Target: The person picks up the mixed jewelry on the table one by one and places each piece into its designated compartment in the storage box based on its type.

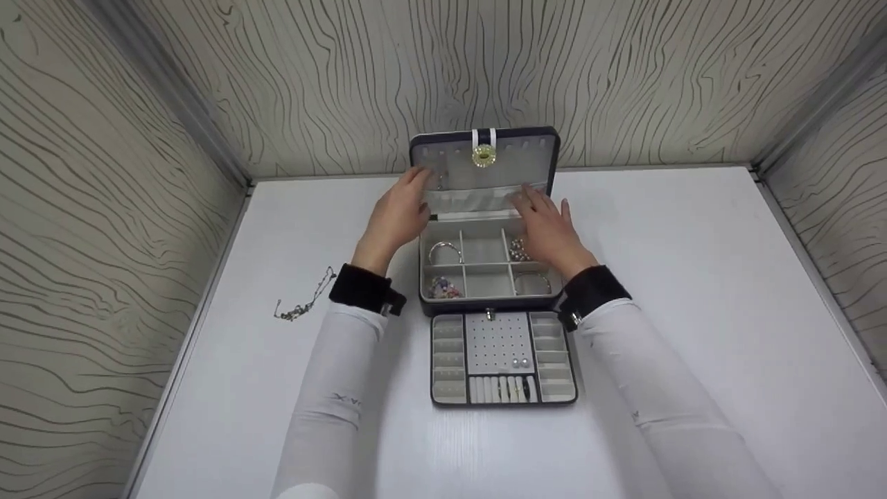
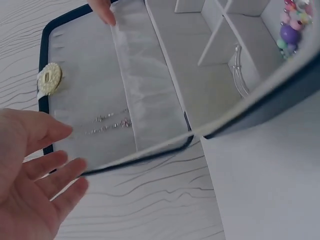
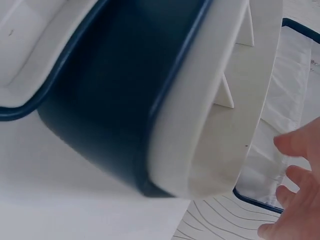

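A dark blue jewelry box [image 1: 433, 306] stands with its lid [image 1: 457, 163] raised. My left hand [image 1: 398, 215] is at the lid's left edge, its fingers loosely spread in the left wrist view. Close to those fingers, thin necklaces [image 2: 107, 127] hang on the lid's lining. My right hand [image 1: 551, 232] reaches over the box's right side, with its fingertips near the gathered lid pocket [image 3: 267, 115] and slightly bent. Neither hand shows anything gripped. The box's compartments hold a silver bangle [image 1: 443, 245], colorful beads [image 1: 443, 287], a pearl piece [image 1: 518, 250] and another bangle [image 1: 532, 275].
In front of the box lies a divided tray [image 1: 469, 346] with pearl earrings [image 1: 520, 362] and rings [image 1: 514, 389]. A chain necklace [image 1: 299, 312] lies on the white table [image 1: 693, 277] to the left. A wood-patterned panel [image 1: 332, 90] rises behind.
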Demonstrator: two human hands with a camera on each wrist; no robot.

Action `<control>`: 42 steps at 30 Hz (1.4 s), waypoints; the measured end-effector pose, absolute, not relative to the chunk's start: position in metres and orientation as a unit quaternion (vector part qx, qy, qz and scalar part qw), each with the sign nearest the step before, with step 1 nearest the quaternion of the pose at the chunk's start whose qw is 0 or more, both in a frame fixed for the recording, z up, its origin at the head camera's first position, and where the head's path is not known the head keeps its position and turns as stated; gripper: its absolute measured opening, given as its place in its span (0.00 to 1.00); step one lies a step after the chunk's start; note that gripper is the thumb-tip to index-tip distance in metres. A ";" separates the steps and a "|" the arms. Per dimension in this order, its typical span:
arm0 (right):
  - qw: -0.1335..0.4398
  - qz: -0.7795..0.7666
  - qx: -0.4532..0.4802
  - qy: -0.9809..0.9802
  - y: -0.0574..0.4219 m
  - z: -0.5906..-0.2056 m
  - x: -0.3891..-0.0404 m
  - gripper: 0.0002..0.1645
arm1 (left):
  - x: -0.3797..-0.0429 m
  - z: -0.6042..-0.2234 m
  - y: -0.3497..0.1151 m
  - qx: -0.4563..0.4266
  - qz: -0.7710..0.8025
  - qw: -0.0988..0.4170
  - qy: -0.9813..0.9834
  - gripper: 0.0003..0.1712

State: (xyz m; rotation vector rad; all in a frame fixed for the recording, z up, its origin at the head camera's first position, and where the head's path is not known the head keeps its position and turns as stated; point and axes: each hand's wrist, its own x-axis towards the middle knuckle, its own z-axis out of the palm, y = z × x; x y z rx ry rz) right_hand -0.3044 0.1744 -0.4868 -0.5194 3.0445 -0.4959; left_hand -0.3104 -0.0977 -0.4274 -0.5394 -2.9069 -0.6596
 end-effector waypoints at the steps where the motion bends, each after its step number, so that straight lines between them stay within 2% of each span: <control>1: 0.008 -0.161 -0.170 0.972 0.175 -0.486 -0.303 0.39 | -0.308 -0.429 -0.104 -0.170 -0.221 0.058 -0.959 0.32; 9: 0.017 -0.219 -0.179 0.959 0.186 -0.478 -0.288 0.39 | -0.283 -0.456 -0.147 -0.105 -0.249 0.070 -0.960 0.24; 18: 0.043 -0.301 -0.132 0.943 0.214 -0.503 -0.265 0.37 | -0.264 -0.486 -0.192 -0.012 -0.263 0.039 -0.964 0.24; 27: 0.065 -0.370 -0.100 0.921 0.228 -0.526 -0.252 0.30 | -0.248 -0.510 -0.236 0.052 -0.275 0.016 -0.960 0.25; 42: 0.083 -0.480 -0.036 0.872 0.235 -0.543 -0.245 0.29 | -0.232 -0.531 -0.271 0.132 -0.264 -0.046 -0.954 0.20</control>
